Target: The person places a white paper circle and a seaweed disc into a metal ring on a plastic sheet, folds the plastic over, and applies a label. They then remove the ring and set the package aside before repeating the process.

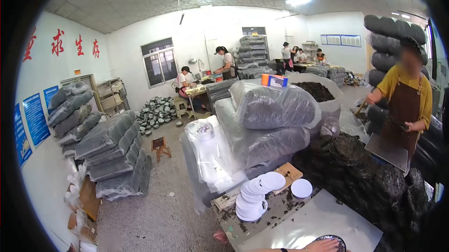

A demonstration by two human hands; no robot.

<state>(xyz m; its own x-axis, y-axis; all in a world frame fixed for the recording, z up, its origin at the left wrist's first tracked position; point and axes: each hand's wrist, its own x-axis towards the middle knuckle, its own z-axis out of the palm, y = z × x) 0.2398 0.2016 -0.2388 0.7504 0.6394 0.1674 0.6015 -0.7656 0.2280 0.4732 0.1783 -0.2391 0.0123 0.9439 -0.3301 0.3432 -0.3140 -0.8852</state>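
Observation:
At the bottom edge, my left hand [323, 245] lies flat with its fingers stretched over a round black disc [342, 241] that has a thin pale rim. The frame's edge cuts off part of the disc. A dark band circles the wrist, and the forearm comes in from the left. Beneath them is a shiny metal sheet [311, 219] on the worktable [229, 220]. Beyond the hand stand stacked white round discs [251, 200], with a single white disc [301, 188] lying apart to their right. My right hand does not show.
A dark, wet-looking heap [351, 158] rises at the right. Behind it a person in a brown apron [400, 111] stands by a metal tray [387, 151]. Plastic-wrapped bales [269, 104] stand beyond the table, more bales [110, 144] at left, near a small wooden stool [160, 147].

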